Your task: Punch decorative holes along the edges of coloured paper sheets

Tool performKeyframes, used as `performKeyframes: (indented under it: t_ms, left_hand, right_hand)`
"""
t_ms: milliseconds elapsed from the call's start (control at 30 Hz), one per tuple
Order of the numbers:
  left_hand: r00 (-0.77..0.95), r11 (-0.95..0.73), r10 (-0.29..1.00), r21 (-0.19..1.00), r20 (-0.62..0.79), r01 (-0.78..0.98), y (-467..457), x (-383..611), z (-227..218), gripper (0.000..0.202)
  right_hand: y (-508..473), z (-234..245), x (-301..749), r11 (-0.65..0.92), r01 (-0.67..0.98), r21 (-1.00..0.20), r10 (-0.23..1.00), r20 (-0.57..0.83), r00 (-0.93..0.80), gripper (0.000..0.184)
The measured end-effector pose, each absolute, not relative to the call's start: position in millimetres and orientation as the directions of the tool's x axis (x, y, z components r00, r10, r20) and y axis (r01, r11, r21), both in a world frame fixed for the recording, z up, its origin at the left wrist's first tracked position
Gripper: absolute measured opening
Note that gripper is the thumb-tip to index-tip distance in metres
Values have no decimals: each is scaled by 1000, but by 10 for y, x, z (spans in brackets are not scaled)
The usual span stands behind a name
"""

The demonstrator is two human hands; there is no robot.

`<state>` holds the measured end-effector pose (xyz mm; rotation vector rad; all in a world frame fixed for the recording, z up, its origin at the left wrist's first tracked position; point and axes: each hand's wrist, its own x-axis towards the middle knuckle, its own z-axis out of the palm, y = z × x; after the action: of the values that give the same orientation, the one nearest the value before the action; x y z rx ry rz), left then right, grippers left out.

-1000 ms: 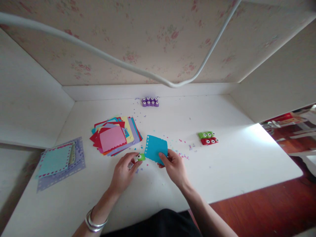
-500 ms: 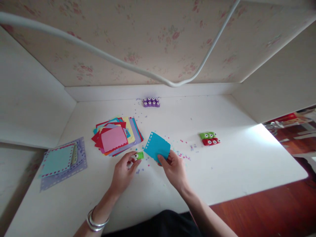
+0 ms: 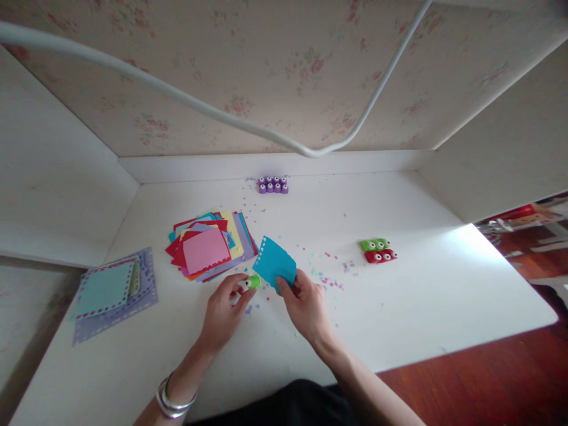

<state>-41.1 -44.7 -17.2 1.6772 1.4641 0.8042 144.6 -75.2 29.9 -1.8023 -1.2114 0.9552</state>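
Between the thumb and fingers of my left hand (image 3: 224,305) is a small green craft punch (image 3: 254,281) with a white button. My right hand (image 3: 306,302) pinches a blue paper card (image 3: 276,263) by its lower right part, thumb on top. A row of small punched holes runs along the card's left edge. The card is tilted above the table, its lower left edge close to the punch but apart from it. Just left of the card lies a pile of coloured paper sheets (image 3: 206,251), a pink one on top.
Purple punches (image 3: 273,185) stand by the back wall. Green punches (image 3: 375,244) and red punches (image 3: 380,257) sit at right. Cards with punched borders (image 3: 104,293) lie at far left. Paper confetti (image 3: 328,281) is scattered on the white table (image 3: 426,296). A white cable (image 3: 199,106) hangs in front.
My right hand has moved the blue card a little to the left, toward the punch, and turned it slightly. My left hand with the punch has barely shifted.
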Motion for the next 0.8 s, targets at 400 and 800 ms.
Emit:
performKeyframes:
  t_ms: [400,800]
  left_hand:
    - [143,-91,990,850,18,519,-447,-394,-147,31]
    - [157,-142,985,830,66,539,-450,-385,-136,30]
  right_hand:
    - [-801,239,1447,-254,424,-870,956,-158,248,22]
    - [-811,172,1421,-301,237,-924,942,-249,227,23]
